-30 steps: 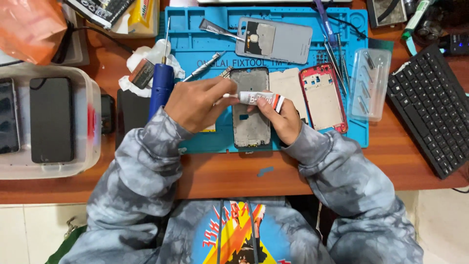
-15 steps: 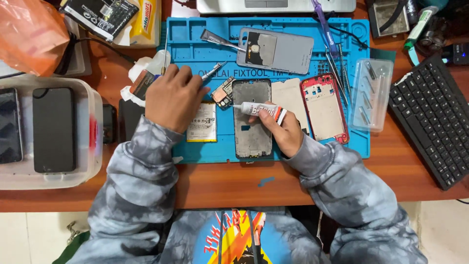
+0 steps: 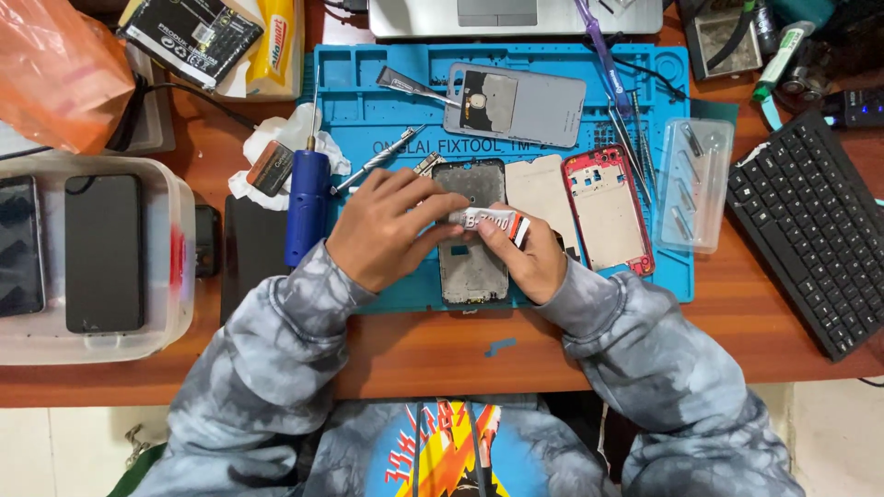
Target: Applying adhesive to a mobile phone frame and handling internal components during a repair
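A small white glue tube (image 3: 488,221) with a red end lies across a dark phone frame (image 3: 471,267) on the blue repair mat (image 3: 368,110). My right hand (image 3: 525,258) grips the tube's red end. My left hand (image 3: 382,230) meets the tube at its nozzle end, fingers pinched on it, over the phone frame's upper part. Both hands sit together at the mat's middle front.
On the mat lie a red phone frame (image 3: 608,210), a grey back cover (image 3: 516,106), a beige plate (image 3: 534,189), tweezers and a blue electric screwdriver (image 3: 307,207). A clear tub with dark phones (image 3: 101,253) stands left, a black keyboard (image 3: 810,230) right, a laptop edge (image 3: 516,17) behind.
My left hand has come back from the left side of the mat to the glue tube's nozzle end. The right hand still holds the tube over the phone frame.
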